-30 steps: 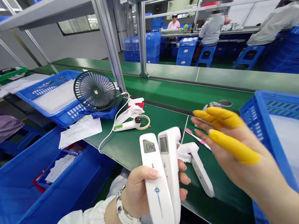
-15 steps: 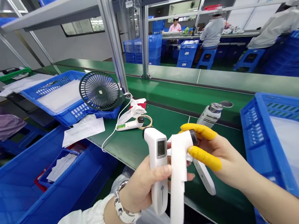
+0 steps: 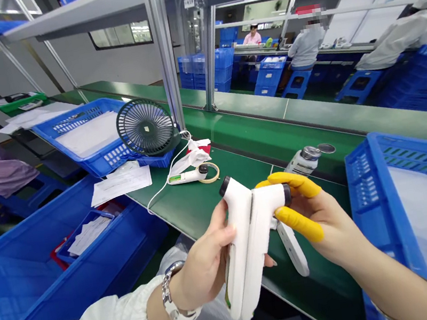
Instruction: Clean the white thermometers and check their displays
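Two white infrared thermometers are held side by side, their handles pressed close together. My left hand (image 3: 207,261) is closed round the left thermometer (image 3: 236,199), whose black nose points up and left; its fingertips show beyond the right one. With yellow finger cots on, my right hand (image 3: 319,216) pinches the head of the right thermometer (image 3: 270,199) near its black tip. A third white thermometer (image 3: 294,255) lies on the green bench (image 3: 329,277) beneath my right hand. Farther off, another thermometer (image 3: 187,176) with green showing at its handle lies by a tape roll (image 3: 215,173).
A black fan (image 3: 145,127) stands at the back left beside a blue basket (image 3: 96,162) and papers (image 3: 120,185). A glass jar (image 3: 305,160) stands behind my right hand. Blue crates flank the bench, one (image 3: 381,193) at right, one (image 3: 26,287) at left. Co-workers sit beyond.
The left thermometer has turned, so its screen no longer shows and its nose leans up and left. Both thermometers now lie closer together. My right hand has shifted slightly right.
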Available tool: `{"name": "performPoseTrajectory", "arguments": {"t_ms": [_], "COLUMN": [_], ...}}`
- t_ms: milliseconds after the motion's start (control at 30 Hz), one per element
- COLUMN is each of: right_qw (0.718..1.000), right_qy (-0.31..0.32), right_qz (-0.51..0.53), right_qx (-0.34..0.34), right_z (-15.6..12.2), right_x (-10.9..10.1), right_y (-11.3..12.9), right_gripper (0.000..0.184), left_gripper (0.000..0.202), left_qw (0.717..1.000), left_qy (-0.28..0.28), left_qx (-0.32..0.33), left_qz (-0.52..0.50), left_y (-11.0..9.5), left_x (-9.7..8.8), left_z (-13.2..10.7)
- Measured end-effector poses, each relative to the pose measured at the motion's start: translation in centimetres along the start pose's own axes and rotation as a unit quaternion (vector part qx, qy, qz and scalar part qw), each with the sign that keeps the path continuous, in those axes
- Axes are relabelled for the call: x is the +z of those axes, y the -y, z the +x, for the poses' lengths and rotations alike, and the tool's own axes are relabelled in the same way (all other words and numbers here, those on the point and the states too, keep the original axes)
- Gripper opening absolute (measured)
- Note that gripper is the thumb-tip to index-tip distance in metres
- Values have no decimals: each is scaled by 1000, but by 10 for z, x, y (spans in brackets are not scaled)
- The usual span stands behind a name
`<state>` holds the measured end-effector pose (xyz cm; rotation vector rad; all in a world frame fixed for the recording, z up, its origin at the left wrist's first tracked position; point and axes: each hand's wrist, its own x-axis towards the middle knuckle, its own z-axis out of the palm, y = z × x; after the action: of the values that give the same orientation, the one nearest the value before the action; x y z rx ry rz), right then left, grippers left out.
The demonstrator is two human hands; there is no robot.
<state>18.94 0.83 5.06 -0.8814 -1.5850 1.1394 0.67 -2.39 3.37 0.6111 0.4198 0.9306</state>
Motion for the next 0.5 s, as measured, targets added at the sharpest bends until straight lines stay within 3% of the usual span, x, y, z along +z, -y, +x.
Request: {"name": "performPoseTrajectory", "arguments": {"t_ms": [500], "right_qw": [1000], "right_qy": [-3], "right_qz": [-1], "right_qx": [-7], "right_z": [1], "right_x": [-4], "right_y": [-3], "right_gripper": [33], "left_gripper": [63], "left_qw": [999], "left_qy": [48], "left_qx": [-21], "left_qz": [-6], "left_y": [-3], "left_x": [-7], "left_z": [-1]}}
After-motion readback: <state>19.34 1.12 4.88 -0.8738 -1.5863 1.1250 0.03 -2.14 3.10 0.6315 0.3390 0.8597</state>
